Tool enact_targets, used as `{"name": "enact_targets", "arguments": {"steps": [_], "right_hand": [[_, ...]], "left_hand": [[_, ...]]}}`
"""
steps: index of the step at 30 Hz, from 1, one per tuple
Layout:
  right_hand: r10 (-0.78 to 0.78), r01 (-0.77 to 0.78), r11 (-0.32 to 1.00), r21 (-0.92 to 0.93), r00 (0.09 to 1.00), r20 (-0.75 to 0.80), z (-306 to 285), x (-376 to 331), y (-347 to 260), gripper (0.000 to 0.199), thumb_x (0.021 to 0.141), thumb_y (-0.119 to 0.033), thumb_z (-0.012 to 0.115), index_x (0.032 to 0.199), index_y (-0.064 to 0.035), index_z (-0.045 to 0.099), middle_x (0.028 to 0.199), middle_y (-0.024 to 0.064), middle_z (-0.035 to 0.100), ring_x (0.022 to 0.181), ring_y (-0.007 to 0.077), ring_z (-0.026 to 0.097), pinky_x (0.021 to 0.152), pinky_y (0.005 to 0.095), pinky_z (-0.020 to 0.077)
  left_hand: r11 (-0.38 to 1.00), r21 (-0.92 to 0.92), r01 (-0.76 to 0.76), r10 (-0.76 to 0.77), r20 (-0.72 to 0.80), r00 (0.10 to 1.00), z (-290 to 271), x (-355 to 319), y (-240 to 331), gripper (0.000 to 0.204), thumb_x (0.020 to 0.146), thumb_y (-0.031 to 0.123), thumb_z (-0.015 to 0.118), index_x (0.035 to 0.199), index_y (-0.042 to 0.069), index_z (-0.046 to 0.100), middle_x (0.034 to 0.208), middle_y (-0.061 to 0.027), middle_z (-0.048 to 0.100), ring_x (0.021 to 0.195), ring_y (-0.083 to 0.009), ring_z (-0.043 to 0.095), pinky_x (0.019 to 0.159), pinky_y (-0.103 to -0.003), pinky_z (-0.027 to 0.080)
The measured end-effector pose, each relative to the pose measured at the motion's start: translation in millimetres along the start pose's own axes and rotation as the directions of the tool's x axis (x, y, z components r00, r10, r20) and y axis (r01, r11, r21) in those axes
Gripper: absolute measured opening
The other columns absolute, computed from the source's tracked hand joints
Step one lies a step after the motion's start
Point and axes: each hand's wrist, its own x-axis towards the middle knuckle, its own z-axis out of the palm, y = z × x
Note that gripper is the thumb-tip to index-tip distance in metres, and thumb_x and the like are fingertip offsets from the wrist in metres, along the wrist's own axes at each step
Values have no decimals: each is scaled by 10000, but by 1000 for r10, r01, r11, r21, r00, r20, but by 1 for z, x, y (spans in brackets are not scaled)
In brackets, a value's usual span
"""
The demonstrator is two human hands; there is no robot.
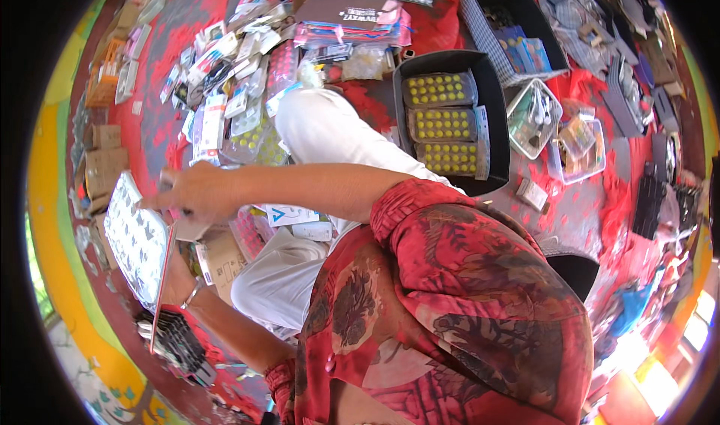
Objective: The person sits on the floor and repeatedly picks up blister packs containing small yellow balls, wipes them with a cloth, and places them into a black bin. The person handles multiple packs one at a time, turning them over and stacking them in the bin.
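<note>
Left hand (178, 279) props a tilted, shiny tray (136, 239) beyond the knees (266, 279), grip hidden, blurred right hand (196, 192) reaching over it, pinch unclear—probably a checking step, calling next for steady support!

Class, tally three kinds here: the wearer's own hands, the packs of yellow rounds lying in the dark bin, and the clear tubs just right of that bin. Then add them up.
Hands, left hand and right hand: 2
Yellow packs: 3
Clear tubs: 2
Total: 7
</note>
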Motion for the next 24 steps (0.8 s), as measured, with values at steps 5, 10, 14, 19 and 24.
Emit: {"name": "enact_targets", "arguments": {"steps": [5, 10, 14, 19, 24], "right_hand": [[-40, 44, 999, 25, 990, -136, -61, -8, -14, 538, 692, -282, 619, 1211, -252, 482, 911, 154, 510, 737, 306, 572, 598, 401, 442], [-52, 34, 998, -43, 849, -526, -108, -38, 3, 465, 653, -287, 658, 1088, -154, 564, 876, 125, 568, 711, 318, 580, 587, 384, 463], [243, 43, 943, 330, 591, -769, -178, -83, 33, 528, 586, -299, 765, 1010, -37, 592, 952, 122, 616, 847, 211, 592, 783, 326, 465], [744, 345, 392, 853, 427, -515, -267, -197, 64, 544, 783, -443, 582, 1122, -28, 491, 1012, 134, 585, 870, 245, 598, 770, 385, 498], [912, 254, 298, 920, 209, -353, -286, -297, 55, 637, 729, -493, 629, 1169, -61, 467, 1076, 105, 564, 948, 234, 568, 816, 374, 476]], "left_hand": [[998, 6, 66, -66, 150, 987, 66, 42, 13, 811, 708, 436, 595, 1343, 60, 258, 1368, -210, 259, 1273, -293, 258, 1019, -421, 226], [983, 11, 181, -178, 265, 948, 129, 108, -1, 766, 752, 457, 571, 1332, 51, 279, 1363, -232, 262, 1270, -312, 267, 1018, -442, 229], [963, 74, 259, -268, 181, 946, 162, 152, -23, 734, 786, 473, 553, 1324, 45, 296, 1360, -249, 264, 1268, -327, 274, 1018, -460, 232], [971, 49, 236, -240, 100, 966, 156, 163, -46, 596, 900, 351, 388, 1348, 5, 200, 1393, -240, 180, 1300, -338, 185, 1033, -476, 194], [966, 60, 251, -254, 36, 967, 120, 144, -54, 524, 913, 249, 386, 1330, -17, 214, 1372, -195, 249, 1276, -299, 245, 1033, -429, 240]]}}
